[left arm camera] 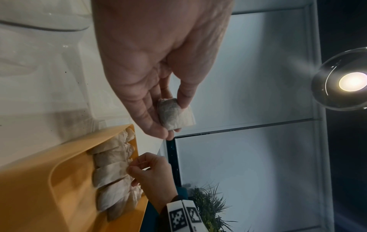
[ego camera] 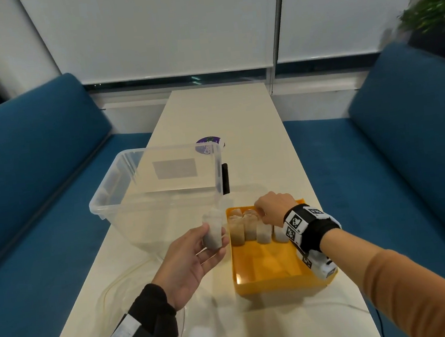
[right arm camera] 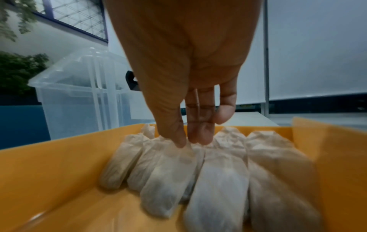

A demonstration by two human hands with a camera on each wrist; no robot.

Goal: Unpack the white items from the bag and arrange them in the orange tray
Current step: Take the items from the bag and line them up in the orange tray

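Observation:
My left hand [ego camera: 215, 235] is raised over the table just left of the orange tray [ego camera: 267, 265] and pinches one white sachet [ego camera: 212, 220] between thumb and fingers; the left wrist view shows that sachet [left arm camera: 178, 116] in my left hand [left arm camera: 175, 120]. My right hand [ego camera: 259, 211] is at the tray's far end. Its thumb and fingers pinch the top of a sachet [right arm camera: 166, 180] standing in a row of several white sachets [ego camera: 245, 229]. In the right wrist view my right hand [right arm camera: 186, 142] nips that sachet's paper top inside the tray [right arm camera: 49, 172].
A large clear plastic bin [ego camera: 126, 206] stands left of and behind the tray. A limp clear plastic bag [ego camera: 118, 286] lies flat under my left arm. Behind the bin are a purple round thing [ego camera: 208, 145] and a black object [ego camera: 225, 179]. Blue benches flank the narrow table.

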